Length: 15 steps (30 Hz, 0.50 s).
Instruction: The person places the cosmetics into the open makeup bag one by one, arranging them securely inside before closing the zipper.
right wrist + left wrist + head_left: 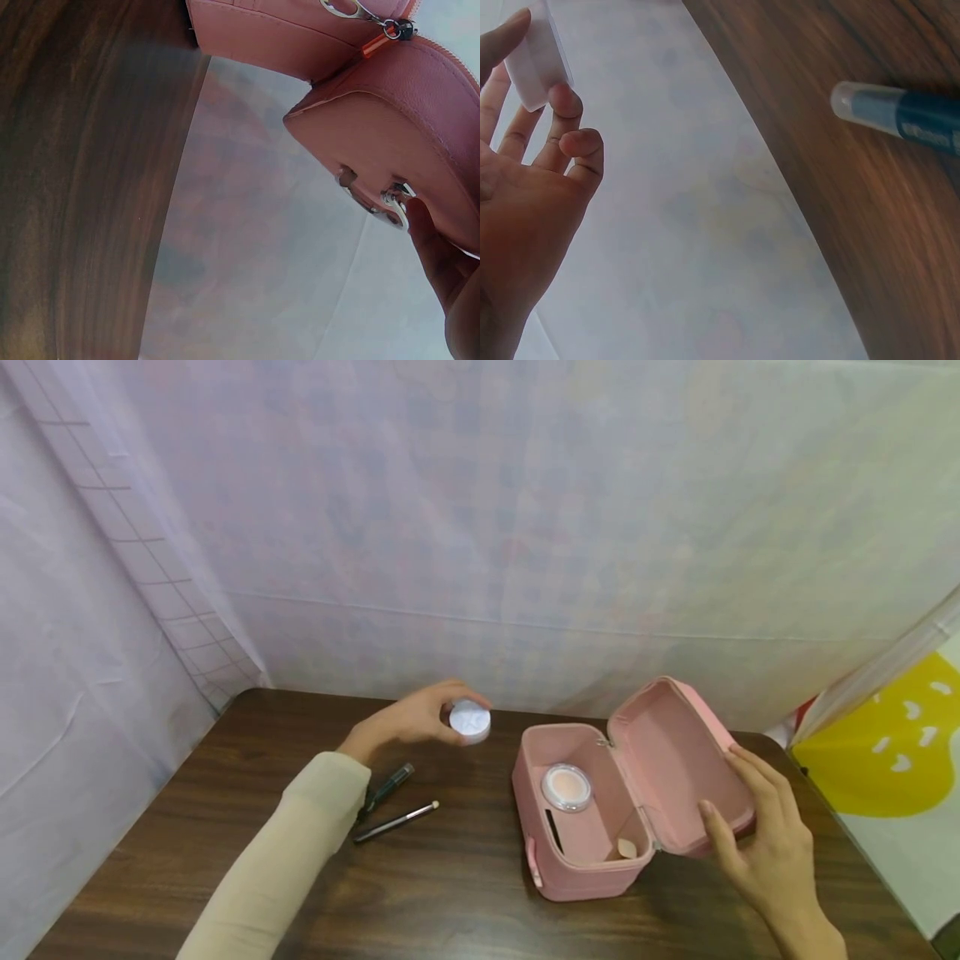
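Note:
My left hand (pixel 420 717) pinches a small round white jar (pixel 471 722) by its sides, raised near the table's back edge. In the left wrist view the jar (pixel 536 64) looks pale and translucent between thumb and fingertips. A pink makeup case (pixel 577 877) stands with its lid (pixel 678 777) tipped back to the right. My right hand (pixel 776 843) holds the lid's outer edge, thumb toward its inside. The right wrist view shows a finger beside the metal-ringed handle (pixel 371 206). Inside the case are a round clear-rimmed compact (pixel 567 787), a beige piece (pixel 627 848) and a slim black strip (pixel 553 831).
A dark green tube with a clear cap (pixel 390 782) lies beside the left sleeve (pixel 292 843). Nearer the front is a slim makeup brush (pixel 396 822). Pale curtains (pixel 480 527) hang behind the brown wooden table (pixel 420 902).

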Each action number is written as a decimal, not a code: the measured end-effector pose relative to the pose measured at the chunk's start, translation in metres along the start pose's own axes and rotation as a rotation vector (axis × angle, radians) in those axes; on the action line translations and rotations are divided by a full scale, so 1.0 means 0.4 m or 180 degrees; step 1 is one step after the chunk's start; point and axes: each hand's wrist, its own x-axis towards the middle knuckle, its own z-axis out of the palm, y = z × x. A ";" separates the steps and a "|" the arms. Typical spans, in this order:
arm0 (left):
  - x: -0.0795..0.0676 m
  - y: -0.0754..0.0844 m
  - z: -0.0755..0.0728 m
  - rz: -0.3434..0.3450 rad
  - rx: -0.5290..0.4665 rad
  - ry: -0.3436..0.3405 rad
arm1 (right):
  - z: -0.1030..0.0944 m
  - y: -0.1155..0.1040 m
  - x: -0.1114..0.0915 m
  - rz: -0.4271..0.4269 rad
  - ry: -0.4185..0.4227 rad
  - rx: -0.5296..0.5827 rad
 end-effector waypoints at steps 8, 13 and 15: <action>0.021 0.029 0.014 0.0058 -0.0083 -0.0064 | 0.000 0.000 0.000 0.0012 0.0007 0.0006; 0.038 0.051 0.026 0.0178 -0.0167 -0.0103 | -0.004 0.001 -0.001 0.0034 0.0001 0.0009; 0.045 0.060 0.030 0.0232 -0.0179 -0.0121 | -0.005 0.001 -0.001 0.0033 0.0001 0.0009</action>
